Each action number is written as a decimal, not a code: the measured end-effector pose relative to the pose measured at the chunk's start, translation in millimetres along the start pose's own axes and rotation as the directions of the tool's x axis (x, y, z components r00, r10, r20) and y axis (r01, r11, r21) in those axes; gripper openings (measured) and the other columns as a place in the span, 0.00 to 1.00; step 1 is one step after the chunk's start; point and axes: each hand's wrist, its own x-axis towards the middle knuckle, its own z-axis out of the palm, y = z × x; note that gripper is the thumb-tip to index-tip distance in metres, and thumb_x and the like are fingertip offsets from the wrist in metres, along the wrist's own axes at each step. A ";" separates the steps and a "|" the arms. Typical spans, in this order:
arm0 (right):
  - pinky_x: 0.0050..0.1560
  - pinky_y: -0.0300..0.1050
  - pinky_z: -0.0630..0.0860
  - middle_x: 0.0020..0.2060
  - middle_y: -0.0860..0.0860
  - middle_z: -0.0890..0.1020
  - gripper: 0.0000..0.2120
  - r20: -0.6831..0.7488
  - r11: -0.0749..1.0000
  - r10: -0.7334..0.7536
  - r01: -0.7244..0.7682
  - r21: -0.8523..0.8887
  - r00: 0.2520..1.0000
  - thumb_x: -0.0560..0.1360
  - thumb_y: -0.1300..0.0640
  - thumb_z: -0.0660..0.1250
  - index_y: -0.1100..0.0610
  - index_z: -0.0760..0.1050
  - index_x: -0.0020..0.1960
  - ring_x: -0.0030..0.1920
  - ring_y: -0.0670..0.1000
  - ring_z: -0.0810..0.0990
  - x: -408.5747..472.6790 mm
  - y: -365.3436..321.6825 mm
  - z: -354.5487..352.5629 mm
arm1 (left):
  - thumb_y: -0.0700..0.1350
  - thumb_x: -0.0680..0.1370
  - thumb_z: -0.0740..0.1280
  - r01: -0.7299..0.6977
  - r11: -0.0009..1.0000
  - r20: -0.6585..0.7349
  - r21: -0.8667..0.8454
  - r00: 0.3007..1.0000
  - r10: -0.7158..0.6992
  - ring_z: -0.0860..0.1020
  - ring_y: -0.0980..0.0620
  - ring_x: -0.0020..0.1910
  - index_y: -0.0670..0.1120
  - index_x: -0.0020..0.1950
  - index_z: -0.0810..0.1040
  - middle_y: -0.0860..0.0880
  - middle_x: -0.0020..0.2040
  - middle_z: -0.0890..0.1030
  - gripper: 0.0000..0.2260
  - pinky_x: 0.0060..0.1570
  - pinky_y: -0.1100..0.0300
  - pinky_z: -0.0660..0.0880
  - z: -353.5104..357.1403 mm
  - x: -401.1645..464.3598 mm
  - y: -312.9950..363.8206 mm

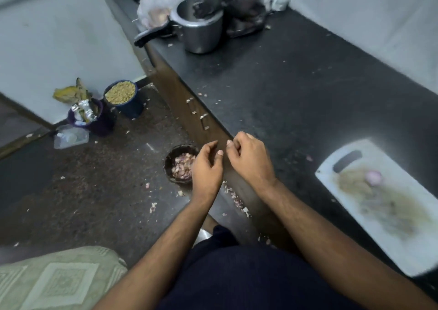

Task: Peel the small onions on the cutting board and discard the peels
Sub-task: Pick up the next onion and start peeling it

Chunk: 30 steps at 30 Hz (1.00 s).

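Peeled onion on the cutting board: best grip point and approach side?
Pinch the onion across its rounded middle, coming from above. It lies alone near the board's handle slot, sides apparently clear. The right hand is nearer. The picture is blurry, so its exact pose is uncertain.

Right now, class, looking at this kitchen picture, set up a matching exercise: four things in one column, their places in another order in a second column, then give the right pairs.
Things:
1. onion
2. peel bowl
3. pot
4. mat

Places:
A. on the floor, bottom left corner
B. on the floor, just left of the left hand
C. on the white board at the right
D. at the far end of the dark counter

Pairs: 1-C, 2-B, 3-D, 4-A
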 end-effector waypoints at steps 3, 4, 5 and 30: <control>0.41 0.54 0.75 0.36 0.50 0.76 0.11 -0.008 0.996 0.077 -0.077 -0.040 0.997 0.76 0.54 0.68 0.53 0.69 0.37 0.38 0.55 0.78 -26.9 26.2 -28.7 | 0.42 0.82 0.67 -0.048 0.999 0.078 -0.002 0.996 0.048 0.80 0.56 0.60 0.44 0.67 0.79 0.51 0.60 0.83 0.14 0.63 0.64 0.74 29.0 -18.0 17.1; 0.46 0.54 0.78 0.43 0.50 0.79 0.05 0.022 0.994 0.108 -0.107 -0.031 0.994 0.75 0.56 0.71 0.53 0.75 0.44 0.43 0.54 0.80 -36.1 37.4 -35.6 | 0.42 0.82 0.67 -0.067 0.998 0.109 -0.001 0.992 0.067 0.80 0.57 0.59 0.45 0.67 0.79 0.52 0.60 0.83 0.13 0.62 0.64 0.74 38.9 -24.2 21.9; 0.52 0.55 0.79 0.51 0.51 0.79 0.10 0.057 0.990 0.140 -0.139 -0.019 0.989 0.75 0.58 0.73 0.53 0.77 0.55 0.49 0.54 0.81 -42.9 44.7 -42.0 | 0.42 0.82 0.67 -0.088 0.996 0.135 0.003 0.987 0.087 0.79 0.58 0.59 0.45 0.68 0.79 0.52 0.61 0.83 0.14 0.61 0.66 0.74 46.4 -29.4 26.0; 0.53 0.51 0.77 0.60 0.51 0.77 0.16 -0.441 0.815 0.463 -0.565 -0.130 0.769 0.80 0.56 0.66 0.53 0.77 0.68 0.58 0.55 0.77 -108.0 186.0 -154.8 | 0.38 0.81 0.68 -0.477 0.878 0.701 -0.034 0.615 0.361 0.76 0.71 0.53 0.44 0.67 0.78 0.55 0.60 0.81 0.14 0.53 0.83 0.65 212.4 -59.1 108.7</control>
